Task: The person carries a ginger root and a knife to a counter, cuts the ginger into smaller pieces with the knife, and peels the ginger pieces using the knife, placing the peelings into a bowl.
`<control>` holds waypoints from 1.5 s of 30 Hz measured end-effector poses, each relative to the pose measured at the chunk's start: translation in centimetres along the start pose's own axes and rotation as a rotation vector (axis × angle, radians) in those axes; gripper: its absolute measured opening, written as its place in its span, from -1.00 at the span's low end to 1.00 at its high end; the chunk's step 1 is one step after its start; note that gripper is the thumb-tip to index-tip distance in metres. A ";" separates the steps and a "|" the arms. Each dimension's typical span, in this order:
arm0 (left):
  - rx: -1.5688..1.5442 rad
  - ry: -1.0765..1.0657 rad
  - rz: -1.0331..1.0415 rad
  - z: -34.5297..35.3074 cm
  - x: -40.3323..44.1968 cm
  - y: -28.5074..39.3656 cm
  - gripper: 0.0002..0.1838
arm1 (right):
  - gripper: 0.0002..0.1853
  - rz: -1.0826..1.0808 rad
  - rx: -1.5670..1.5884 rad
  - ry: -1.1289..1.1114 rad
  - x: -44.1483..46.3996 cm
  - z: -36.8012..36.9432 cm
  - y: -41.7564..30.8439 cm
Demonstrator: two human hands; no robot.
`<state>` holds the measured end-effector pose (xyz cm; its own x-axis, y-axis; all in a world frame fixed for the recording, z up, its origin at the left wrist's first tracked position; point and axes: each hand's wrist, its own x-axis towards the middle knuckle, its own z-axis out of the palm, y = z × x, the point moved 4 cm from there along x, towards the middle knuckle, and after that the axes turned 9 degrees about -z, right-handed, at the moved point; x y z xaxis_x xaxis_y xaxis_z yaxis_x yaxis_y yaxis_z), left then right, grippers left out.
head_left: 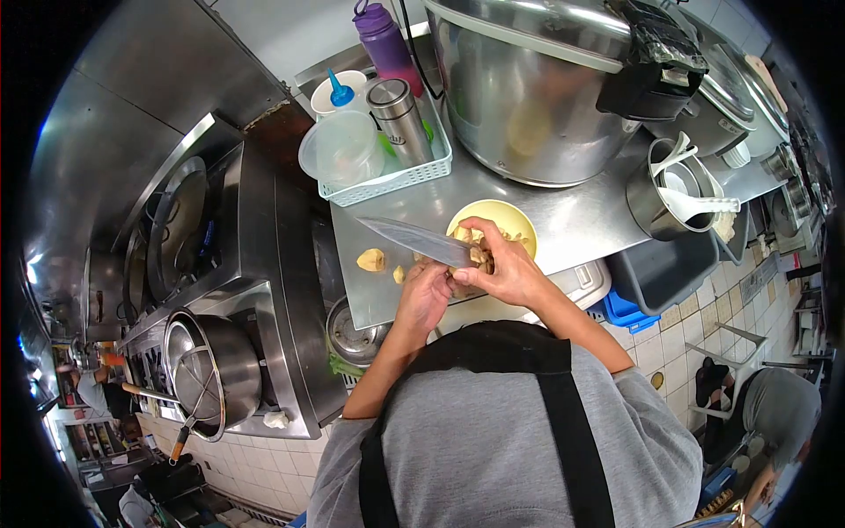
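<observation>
My right hand (502,268) is closed around the rear of a large knife (418,240), whose blade points to the upper left. Chopped pale yellow pieces lie against the blade near my fingers. My left hand (425,297) is just below the knife, its fingers curled together close to my right fingertips; what they hold, if anything, is hidden. Behind my right hand sits a yellow bowl (497,209) with cut pieces in it. A peeled yellowish chunk (371,260) and a smaller bit (399,275) lie on the steel table (356,295) to the left.
A light blue basket (387,184) with bottles and tubs stands at the back left, beside a large steel cooker (537,97). Right of it is a steel pot (647,198) with ladles. A grey bin (664,268) is below the table's right edge. A person (779,414) sits at the far right.
</observation>
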<state>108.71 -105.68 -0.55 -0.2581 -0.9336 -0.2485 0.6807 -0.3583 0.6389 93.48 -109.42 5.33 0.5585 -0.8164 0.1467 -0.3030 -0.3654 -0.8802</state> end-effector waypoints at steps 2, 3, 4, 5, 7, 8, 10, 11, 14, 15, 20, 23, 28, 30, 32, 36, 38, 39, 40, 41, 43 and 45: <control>0.002 -0.003 0.002 -0.2 0.0 0.0 -0.74 | -0.12 -0.013 0.007 0.036 0.0 0.1 0.1; -0.001 0.031 0.000 0.0 -0.1 0.1 -0.72 | -0.12 -0.021 0.011 0.052 0.0 0.2 0.1; -0.003 0.065 -0.002 0.6 -0.2 0.4 -0.70 | -0.11 -0.038 0.015 0.045 0.0 0.3 0.1; -0.007 0.099 -0.005 0.9 -0.3 0.6 -0.68 | -0.10 -0.054 0.018 0.038 0.0 0.3 0.1; 0.045 0.103 0.004 0.9 -0.3 0.6 -0.64 | -0.10 -0.055 0.025 0.015 -0.1 0.3 0.2; 0.071 0.104 0.007 0.9 -0.3 0.6 -0.62 | -0.11 -0.041 0.029 -0.001 0.0 0.2 0.1; 0.052 0.098 0.005 0.7 -0.3 0.5 -0.64 | -0.12 -0.009 0.025 -0.018 -0.1 0.1 -0.1; 0.042 0.095 0.005 0.5 -0.3 0.5 -0.65 | -0.13 0.008 0.014 -0.018 -0.1 0.1 -0.3; 0.006 0.006 0.006 -0.1 -0.1 -0.1 -0.69 | -0.17 -0.055 -0.013 0.057 -0.1 0.4 0.1; 0.002 0.006 0.011 0.2 -0.2 -0.1 -0.70 | -0.18 -0.093 -0.021 0.095 -0.1 0.4 0.1; -0.004 -0.034 -0.024 2.2 -0.5 -0.2 -0.75 | -0.23 0.050 0.127 0.025 0.0 -0.2 -0.1; -0.013 0.003 0.013 2.3 -0.5 0.3 -0.74 | -0.23 -0.036 0.064 0.080 0.0 -0.2 0.0; 0.069 0.013 0.061 1.4 -0.3 0.2 -0.71 | -0.23 -0.099 -0.030 0.123 -0.2 0.1 0.0; 0.071 0.003 0.059 1.4 -0.3 0.1 -0.71 | -0.23 -0.027 -0.017 0.103 -0.3 0.0 -0.2; 0.047 0.044 0.041 1.9 -0.4 0.1 -0.72 | -0.25 0.003 -0.015 0.100 -0.3 0.0 -0.2; 0.010 -0.018 0.027 2.5 -0.6 0.0 -0.72 | -0.27 -0.004 -0.034 0.124 -0.3 0.1 0.0; -0.011 -0.038 0.014 2.4 -0.5 -0.2 -0.71 | -0.28 0.009 -0.006 0.133 -0.3 0.1 0.3; -0.004 -0.053 0.012 2.5 -0.5 -0.2 -0.71 | -0.28 0.016 0.009 0.137 -0.3 0.1 0.4; 0.004 -0.068 0.010 2.7 -0.5 -0.3 -0.71 | -0.29 0.016 0.003 0.134 -0.3 0.1 0.4; 0.011 -0.084 0.007 2.8 -0.5 -0.3 -0.70 | -0.31 0.017 -0.002 0.132 -0.3 0.1 0.3; 0.012 -0.090 -0.009 2.9 -0.5 -0.2 -0.69 | -0.34 0.035 0.025 0.125 -0.3 0.0 0.2; 0.010 -0.095 -0.031 2.8 -0.5 -0.2 -0.68 | -0.38 0.067 0.095 0.109 -0.2 0.0 0.0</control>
<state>106.83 -105.13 1.47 -0.3430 -0.9181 -0.1985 0.6646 -0.3865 0.6394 93.32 -109.25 5.34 0.4508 -0.8832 0.1294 -0.2600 -0.2686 -0.9275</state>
